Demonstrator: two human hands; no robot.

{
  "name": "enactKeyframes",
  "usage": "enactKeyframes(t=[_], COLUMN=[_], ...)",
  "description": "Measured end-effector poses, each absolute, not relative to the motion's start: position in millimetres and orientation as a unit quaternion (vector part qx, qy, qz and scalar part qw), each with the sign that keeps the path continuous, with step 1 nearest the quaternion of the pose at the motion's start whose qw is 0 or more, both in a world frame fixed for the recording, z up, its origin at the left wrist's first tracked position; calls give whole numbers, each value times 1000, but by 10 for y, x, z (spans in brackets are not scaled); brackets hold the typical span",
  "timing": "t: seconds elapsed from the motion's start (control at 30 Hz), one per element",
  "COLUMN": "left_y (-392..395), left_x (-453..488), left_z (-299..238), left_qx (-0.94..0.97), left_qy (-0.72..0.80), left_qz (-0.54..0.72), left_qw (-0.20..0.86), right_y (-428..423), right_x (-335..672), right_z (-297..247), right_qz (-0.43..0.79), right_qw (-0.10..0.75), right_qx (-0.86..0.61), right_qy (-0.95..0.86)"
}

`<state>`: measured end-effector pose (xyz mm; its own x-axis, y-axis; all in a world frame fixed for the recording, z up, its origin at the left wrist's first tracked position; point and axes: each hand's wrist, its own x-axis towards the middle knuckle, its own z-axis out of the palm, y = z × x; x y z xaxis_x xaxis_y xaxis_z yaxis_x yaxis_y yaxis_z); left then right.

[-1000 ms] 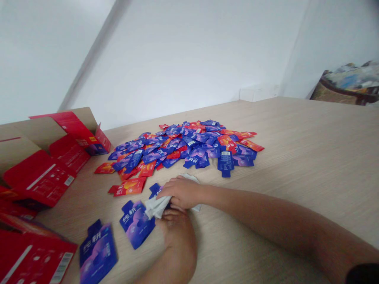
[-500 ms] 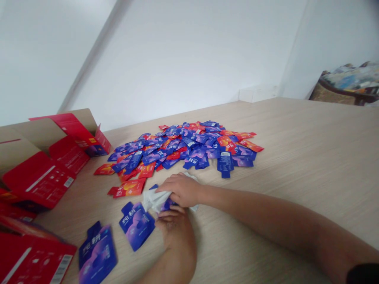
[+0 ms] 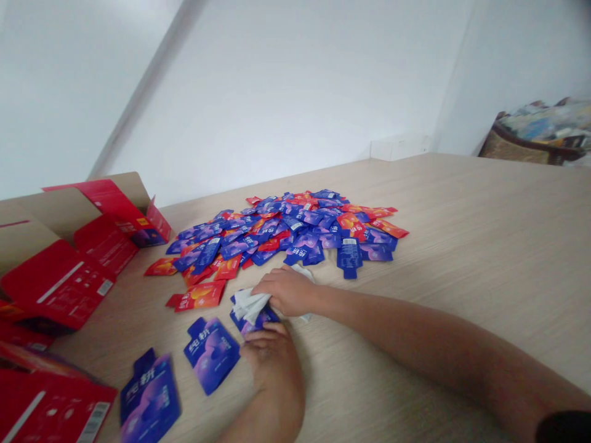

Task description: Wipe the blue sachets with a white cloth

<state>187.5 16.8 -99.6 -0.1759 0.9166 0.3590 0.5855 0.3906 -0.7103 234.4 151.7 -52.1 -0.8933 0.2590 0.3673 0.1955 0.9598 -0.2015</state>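
My right hand (image 3: 289,290) rests on the table, fingers closed round a small stack of sachets (image 3: 249,305) whose white backs show. My left hand (image 3: 272,357) lies just below it, fingertips pinching a blue sachet at the bottom of that stack. A big heap of blue and red sachets (image 3: 286,231) lies just beyond both hands. Two single blue sachets lie to the left, one near my left hand (image 3: 211,352) and one at the front edge (image 3: 150,397). A red sachet (image 3: 198,295) lies between the heap and the stack.
Flattened red cartons (image 3: 55,286) and an opened red-and-brown box (image 3: 124,209) crowd the left side. The light wooden table (image 3: 462,246) stretches to the right. A cluttered basket (image 3: 535,135) stands at the far right by the white wall.
The stack of sachets has shifted slightly up and right under my right hand, and my left fingers now pinch its blue underside. The view has tilted a little.
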Motion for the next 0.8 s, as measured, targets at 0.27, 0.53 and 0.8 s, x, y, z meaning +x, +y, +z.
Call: enactKeyframes(t=[0.27, 0.53, 0.8], left_y=[204, 189, 192], left_x=[1885, 1900, 1921], left_z=[-958, -970, -943], left_qx=[-514, -515, -524], left_qy=[-791, -742, -756], left_qz=[153, 206, 212], left_qw=[295, 376, 331], right_y=[1358, 1535, 1491], right_x=[2266, 2281, 2331], right_z=[-515, -597, -482], right_qz=[119, 86, 120], right_qw=[176, 146, 255], right_qx=[0, -112, -130], right_qy=[-977, -979, -951])
